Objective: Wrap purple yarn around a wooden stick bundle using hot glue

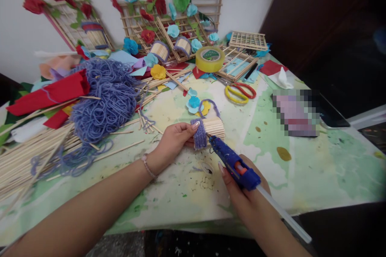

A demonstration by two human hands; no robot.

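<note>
My left hand point(173, 140) grips a small bundle of wooden sticks point(214, 126) wrapped at one end with purple yarn point(199, 136), holding it just above the table. My right hand point(249, 198) is closed around a blue hot glue gun point(233, 162) with a white glue stick point(283, 213) poking out the back. The gun's nozzle touches the bundle beside the yarn band. A loop of purple yarn point(211, 106) rises from the bundle's far side.
A pile of purple yarn point(104, 96) and loose long sticks point(27, 156) lie at left. Red felt point(51, 94), paper flowers, stick lattices point(171, 20), a tape roll point(209, 58), scissors point(239, 92) and a phone point(331, 114) crowd the far and right side.
</note>
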